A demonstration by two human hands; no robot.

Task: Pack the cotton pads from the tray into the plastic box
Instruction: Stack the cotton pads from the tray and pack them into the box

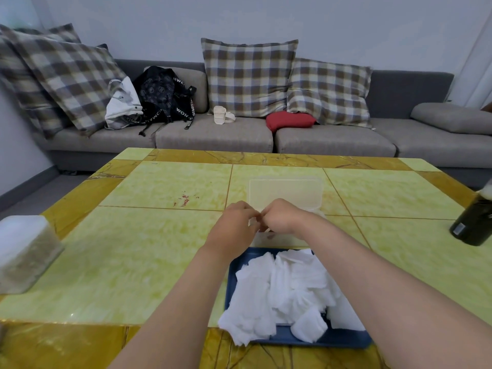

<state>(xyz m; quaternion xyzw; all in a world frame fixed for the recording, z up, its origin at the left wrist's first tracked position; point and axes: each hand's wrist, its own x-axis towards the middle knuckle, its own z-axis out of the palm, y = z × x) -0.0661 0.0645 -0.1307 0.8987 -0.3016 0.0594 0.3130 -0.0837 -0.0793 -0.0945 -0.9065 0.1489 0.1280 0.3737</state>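
**Working at the box, with the tray heaped**

Both hands meet over the plastic box (286, 193), which sits toward the middle of the table (159, 249), just beyond the blue tray (231, 283) at the near edge. The left hand (235, 226) and the right hand (282, 217) have their fingers curled inward, knuckles nearly touching. The fingertips are hidden, so I cannot tell whether they pinch a pad, the box's rim, or nothing.

The cotton pads (282, 288) lie in a loose white heap in the tray, some hanging over its near left corner. The clear panel beyond the hands looks like the box's lid laid back, though that is a guess.

The step in hand seems to be at the box: opening it, or seating something inside. The next move calls for reaching back to the tray and gathering pads into a neat stack that fits the box.
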